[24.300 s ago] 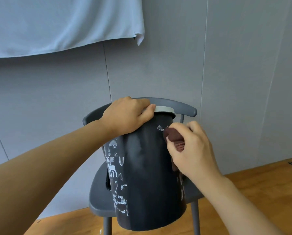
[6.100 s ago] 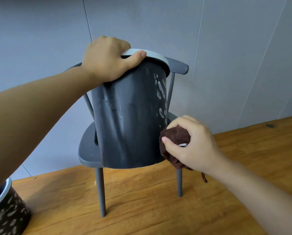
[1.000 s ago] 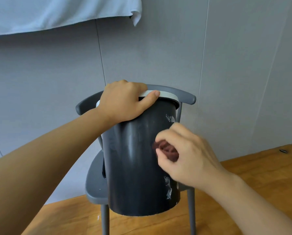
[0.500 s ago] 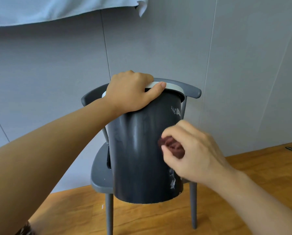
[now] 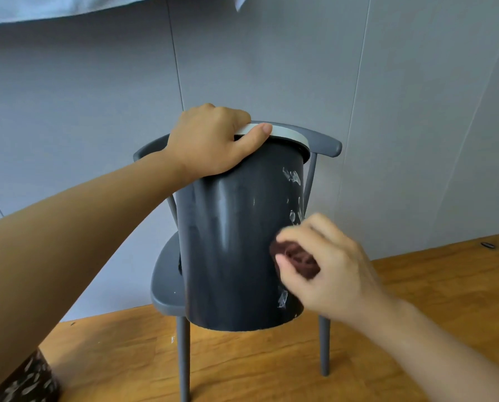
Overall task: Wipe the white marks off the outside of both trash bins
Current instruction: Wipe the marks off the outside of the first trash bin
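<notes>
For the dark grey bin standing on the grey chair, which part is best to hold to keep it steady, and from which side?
Grip the white rim of the dark grey plastic bin from above, on its left, as the left hand does. Its smooth round wall offers little grip, and the right hand needs the right side free for the dark red cloth.

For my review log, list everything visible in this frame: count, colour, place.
Dark grey plastic trash bin: 1, white rim, on the chair, white marks on its right side.
Dark patterned second bin: 1, white flecks, bottom left corner.
Maroon wiping cloth: 1, against the bin's right side.
Grey chair: 1, against the wall.
Wooden floor: brown.
Grey wall panels: behind.
Pale blue fabric: 1, top left.
Left hand: grips the bin's rim.
Right hand: holds the cloth.
</notes>
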The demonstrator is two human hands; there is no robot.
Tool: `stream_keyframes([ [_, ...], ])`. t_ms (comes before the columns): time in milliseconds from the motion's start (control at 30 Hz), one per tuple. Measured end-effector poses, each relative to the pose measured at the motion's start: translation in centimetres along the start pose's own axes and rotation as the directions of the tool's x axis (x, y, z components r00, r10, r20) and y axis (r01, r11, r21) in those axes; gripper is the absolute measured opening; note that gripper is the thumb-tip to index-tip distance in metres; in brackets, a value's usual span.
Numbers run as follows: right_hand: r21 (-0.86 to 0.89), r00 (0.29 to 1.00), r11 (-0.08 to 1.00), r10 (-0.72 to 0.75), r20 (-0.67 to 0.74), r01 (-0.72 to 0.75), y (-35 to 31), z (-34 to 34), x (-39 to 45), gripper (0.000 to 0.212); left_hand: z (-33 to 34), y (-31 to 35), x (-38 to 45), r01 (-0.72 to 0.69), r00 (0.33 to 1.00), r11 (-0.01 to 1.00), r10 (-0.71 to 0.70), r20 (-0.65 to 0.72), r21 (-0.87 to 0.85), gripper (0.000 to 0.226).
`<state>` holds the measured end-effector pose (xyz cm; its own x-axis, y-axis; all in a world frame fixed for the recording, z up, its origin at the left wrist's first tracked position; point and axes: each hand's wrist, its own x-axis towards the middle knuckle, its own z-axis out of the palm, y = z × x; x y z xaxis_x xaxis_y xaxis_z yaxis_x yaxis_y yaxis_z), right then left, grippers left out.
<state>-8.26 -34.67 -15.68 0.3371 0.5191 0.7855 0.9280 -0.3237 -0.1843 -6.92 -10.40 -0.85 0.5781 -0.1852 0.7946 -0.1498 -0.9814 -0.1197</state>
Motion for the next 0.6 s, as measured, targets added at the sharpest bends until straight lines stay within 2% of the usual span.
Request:
stream_keyframes([
  [100, 0.0, 0.997, 0.998, 0.069, -0.032, -0.069, 0.1, 0.0, 1.6, 0.028, -0.1, 0.0, 0.0, 0.0, 1.0, 1.0, 0.0, 0.01, -0.003, 0.06],
  [167, 0.017, 0.998, 0.998, 0.058, -0.009, -0.058, -0.1, 0.4, 0.9, 0.024, 0.0, -0.1, 0.1, 0.016, 1.0, 1.0, -0.016, 0.022, -0.001, 0.06],
  [267, 0.073, 0.993, 0.997, 0.013, 0.119, -0.022, -0.6, 0.9, -2.4, 0.014, -0.1, -0.6, 0.1, 0.043, 0.998, 0.999, -0.042, 0.04, -0.021, 0.06],
  [367, 0.013, 0.979, 1.0, -0.014, 0.202, 0.011, -0.8, 0.5, -3.9, 0.012, -0.3, -0.7, 0.0, 0.048, 0.998, 0.998, -0.047, 0.045, -0.034, 0.06],
  [500, 0.064, 0.997, 0.995, 0.076, 0.031, -0.078, -0.7, 0.1, -1.6, 0.016, -0.3, -0.5, 0.1, 0.037, 0.998, 0.999, -0.036, 0.051, -0.025, 0.06],
  [600, 0.056, 0.994, 0.993, 0.107, -0.013, -0.106, -0.7, 0.7, -0.9, 0.019, -0.1, -0.1, 0.4, 0.029, 0.998, 0.999, -0.028, 0.063, -0.016, 0.061],
])
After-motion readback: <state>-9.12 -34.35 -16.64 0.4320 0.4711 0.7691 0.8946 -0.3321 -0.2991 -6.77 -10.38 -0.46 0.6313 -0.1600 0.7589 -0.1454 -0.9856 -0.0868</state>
